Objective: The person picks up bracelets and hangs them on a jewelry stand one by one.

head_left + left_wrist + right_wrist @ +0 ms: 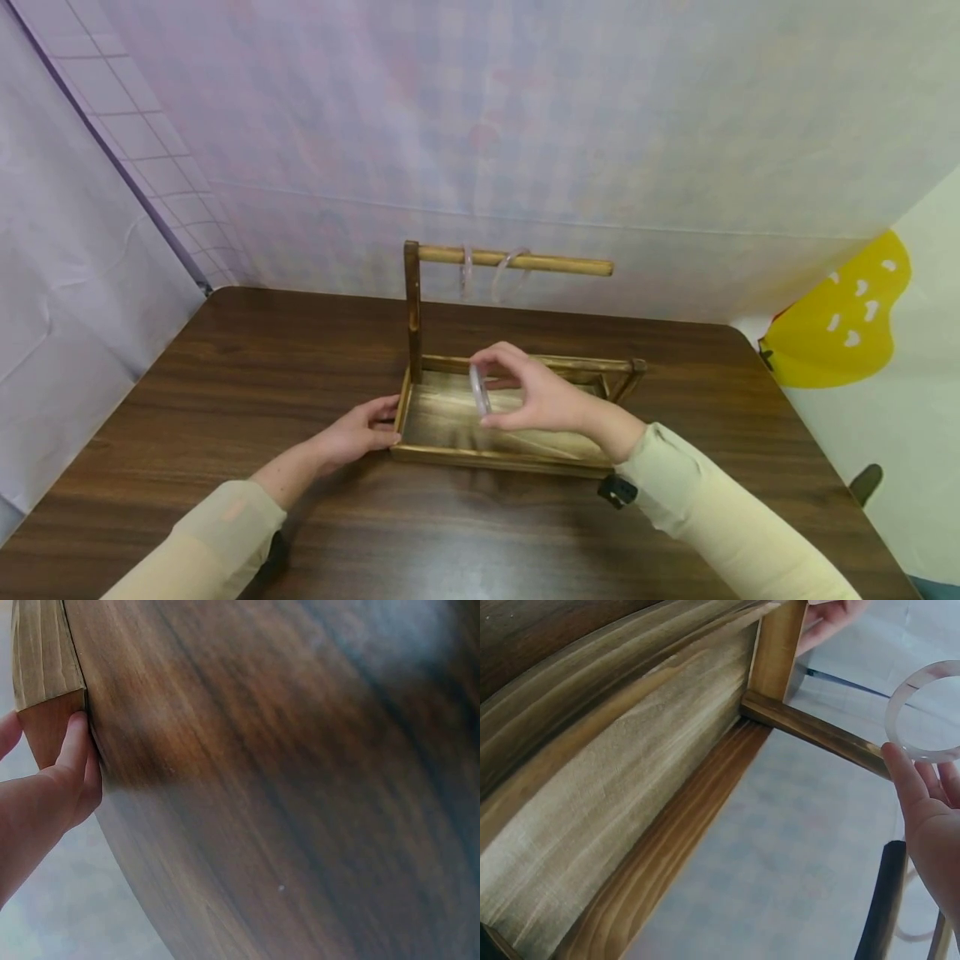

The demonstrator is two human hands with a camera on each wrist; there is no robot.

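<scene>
My right hand [536, 396] pinches a pale translucent bangle [480, 390] between thumb and fingers, upright over the tray; in the right wrist view the bangle [894, 724] shows as a ring at the fingertips. Below it is a wooden jewellery stand with a shallow tray [495, 458]. From the tray's left back corner rises a post [414, 308], carrying a horizontal bar [570, 264]. Two more bangles hang on that bar, one left [467, 275] and one tilted right [498, 283]. My left hand [356, 433] rests its fingers and thumb against the tray's left end [52, 724].
The stand is on a dark brown wooden table [225, 375]. A pale checked curtain [480, 125] hangs behind the table's back edge. A short wooden piece [630, 379] slants at the tray's right end. A yellow shape with white marks [843, 321] is at the right.
</scene>
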